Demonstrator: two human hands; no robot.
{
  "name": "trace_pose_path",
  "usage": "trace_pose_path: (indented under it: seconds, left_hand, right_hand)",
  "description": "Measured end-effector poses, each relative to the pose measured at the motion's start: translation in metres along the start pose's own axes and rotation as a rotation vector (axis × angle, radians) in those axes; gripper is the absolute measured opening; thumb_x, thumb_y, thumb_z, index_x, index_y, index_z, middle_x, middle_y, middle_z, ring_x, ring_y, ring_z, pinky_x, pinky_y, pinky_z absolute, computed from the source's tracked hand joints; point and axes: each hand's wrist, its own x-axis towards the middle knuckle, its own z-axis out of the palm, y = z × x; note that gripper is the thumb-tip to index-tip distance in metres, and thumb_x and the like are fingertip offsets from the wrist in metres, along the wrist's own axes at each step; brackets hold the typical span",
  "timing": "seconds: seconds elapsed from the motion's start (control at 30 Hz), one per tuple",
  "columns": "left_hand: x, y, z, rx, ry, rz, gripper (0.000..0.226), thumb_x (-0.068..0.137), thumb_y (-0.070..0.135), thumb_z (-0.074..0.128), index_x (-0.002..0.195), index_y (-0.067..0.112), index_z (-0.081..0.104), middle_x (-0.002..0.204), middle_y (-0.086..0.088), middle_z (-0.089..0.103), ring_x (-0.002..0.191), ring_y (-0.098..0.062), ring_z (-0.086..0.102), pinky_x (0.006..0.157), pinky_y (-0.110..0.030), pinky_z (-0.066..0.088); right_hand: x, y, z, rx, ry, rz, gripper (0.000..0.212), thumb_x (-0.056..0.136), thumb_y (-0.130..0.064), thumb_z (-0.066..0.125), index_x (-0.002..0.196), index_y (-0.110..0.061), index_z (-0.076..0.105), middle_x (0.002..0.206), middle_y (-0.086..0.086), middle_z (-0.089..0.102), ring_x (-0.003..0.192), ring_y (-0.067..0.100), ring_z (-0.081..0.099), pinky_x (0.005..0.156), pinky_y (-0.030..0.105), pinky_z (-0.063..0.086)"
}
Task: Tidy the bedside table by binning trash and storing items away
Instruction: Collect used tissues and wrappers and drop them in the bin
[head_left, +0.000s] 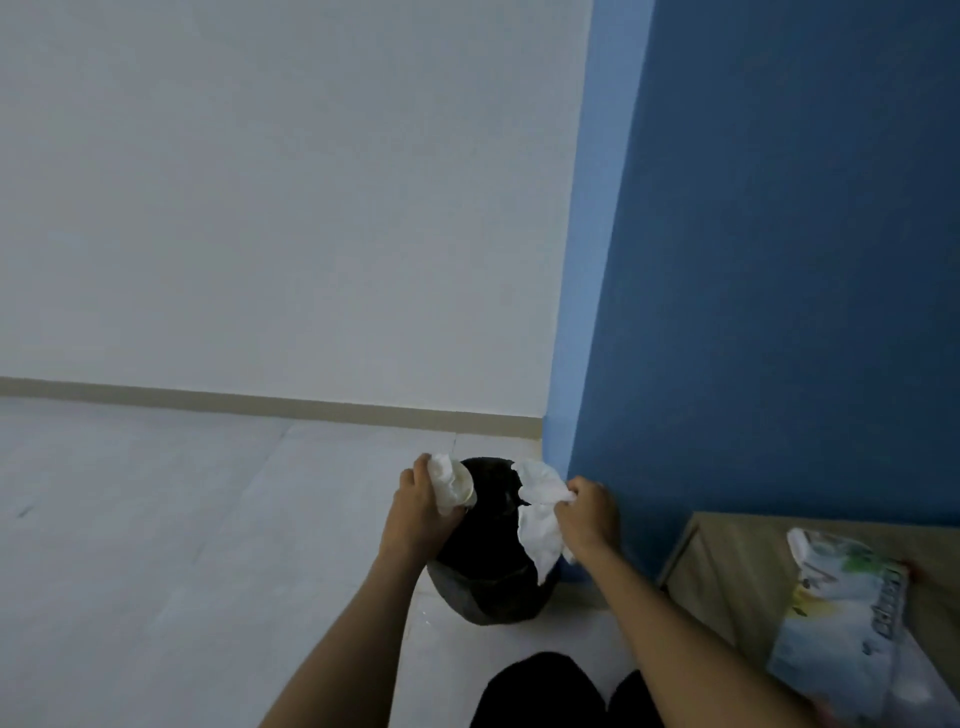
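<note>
A black bin lined with a dark bag stands on the floor at the foot of the blue wall. Over its left rim my left hand grips a crumpled tissue together with a small clear plastic cup. My right hand is closed on a larger white tissue that hangs over the bin's right rim. At the lower right is the wooden bedside table, with a plastic tissue pack lying on it.
A white wall with a beige skirting board runs behind the bin, and a blue wall rises on the right. Pale floor tiles spread to the left. My dark-clothed knees show at the bottom edge.
</note>
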Motion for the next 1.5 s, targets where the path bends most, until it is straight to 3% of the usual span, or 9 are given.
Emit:
trace_pose_path:
  seconds: [0.27, 0.33, 0.43, 0.53, 0.63, 0.8, 1.17, 1.33, 1.5]
  left_hand:
    - [0.087, -0.044, 0.078, -0.040, -0.084, -0.126, 0.084, 0.068, 0.046, 0.072, 0.134, 0.013, 0.032, 0.127, -0.014, 0.048, 0.112, -0.034, 0.053, 0.089, -0.042, 0.050]
    - [0.107, -0.059, 0.105, -0.026, -0.123, -0.151, 0.084, 0.069, 0.047, 0.070, 0.135, 0.013, 0.031, 0.130, -0.014, 0.047, 0.117, -0.032, 0.051, 0.092, -0.039, 0.047]
    - [0.134, -0.077, 0.133, 0.022, -0.170, -0.179, 0.087, 0.074, 0.048, 0.067, 0.141, 0.012, 0.026, 0.133, -0.013, 0.044, 0.120, -0.031, 0.048, 0.094, -0.036, 0.042]
    - [0.159, -0.100, 0.159, 0.025, -0.163, -0.248, 0.088, 0.076, 0.040, 0.069, 0.145, 0.009, 0.023, 0.135, -0.016, 0.042, 0.122, -0.035, 0.047, 0.096, -0.038, 0.040]
    - [0.170, -0.117, 0.181, 0.022, -0.176, -0.292, 0.086, 0.079, 0.031, 0.068, 0.146, 0.007, 0.019, 0.137, -0.019, 0.038, 0.123, -0.039, 0.044, 0.097, -0.042, 0.040]
    - [0.164, -0.129, 0.191, 0.043, -0.215, -0.315, 0.087, 0.084, 0.030, 0.063, 0.150, 0.010, 0.009, 0.146, -0.018, 0.027, 0.131, -0.039, 0.036, 0.102, -0.042, 0.038]
    - [0.093, -0.072, 0.126, 0.090, -0.239, -0.230, 0.096, 0.081, 0.027, 0.069, 0.151, 0.011, 0.006, 0.146, -0.019, 0.027, 0.130, -0.040, 0.039, 0.102, -0.045, 0.041]
    - [0.052, -0.014, 0.108, 0.078, -0.236, -0.078, 0.098, 0.079, 0.029, 0.071, 0.151, 0.006, 0.008, 0.145, -0.025, 0.028, 0.127, -0.046, 0.041, 0.101, -0.048, 0.040]
    - [-0.018, 0.064, 0.125, 0.018, -0.221, 0.164, 0.096, 0.077, 0.030, 0.073, 0.149, 0.009, 0.014, 0.140, -0.025, 0.033, 0.124, -0.047, 0.042, 0.102, -0.053, 0.041]
  right_hand:
    - [0.084, -0.002, 0.092, 0.005, -0.106, 0.045, 0.016, 0.081, -0.007, 0.053, 0.094, -0.010, 0.062, 0.101, 0.010, 0.060, 0.080, 0.021, 0.054, 0.065, 0.026, 0.039]
    - [0.107, 0.008, 0.115, -0.015, -0.131, 0.068, 0.008, 0.081, -0.005, 0.053, 0.082, -0.012, 0.058, 0.094, 0.011, 0.058, 0.076, 0.019, 0.048, 0.063, 0.025, 0.035]
    - [0.134, 0.029, 0.148, -0.005, -0.143, 0.094, 0.021, 0.076, -0.005, 0.056, 0.065, -0.018, 0.045, 0.087, 0.013, 0.060, 0.073, 0.023, 0.051, 0.061, 0.028, 0.034]
    - [0.154, 0.045, 0.176, -0.023, -0.215, 0.078, 0.006, 0.078, -0.012, 0.063, 0.084, -0.013, 0.062, 0.093, 0.010, 0.064, 0.080, 0.025, 0.059, 0.063, 0.028, 0.041]
    - [0.164, 0.059, 0.193, -0.045, -0.249, 0.056, 0.021, 0.081, -0.025, 0.067, 0.096, -0.010, 0.065, 0.096, 0.008, 0.062, 0.084, 0.025, 0.060, 0.064, 0.026, 0.040]
    - [0.166, 0.076, 0.200, -0.088, -0.280, 0.051, 0.024, 0.081, -0.028, 0.070, 0.098, -0.012, 0.065, 0.101, 0.010, 0.062, 0.090, 0.025, 0.060, 0.069, 0.026, 0.043]
    - [0.063, 0.058, 0.106, -0.028, -0.372, 0.137, 0.013, 0.081, -0.026, 0.068, 0.091, -0.022, 0.060, 0.094, 0.000, 0.065, 0.085, 0.016, 0.063, 0.070, 0.029, 0.054]
    - [0.018, 0.060, 0.022, -0.001, -0.186, 0.132, 0.009, 0.078, -0.021, 0.066, 0.085, -0.017, 0.062, 0.092, 0.005, 0.068, 0.086, 0.021, 0.063, 0.065, 0.027, 0.041]
    - [-0.046, 0.114, -0.077, 0.054, 0.063, 0.187, 0.017, 0.075, -0.020, 0.070, 0.091, -0.013, 0.067, 0.094, 0.007, 0.070, 0.089, 0.026, 0.065, 0.071, 0.030, 0.049]
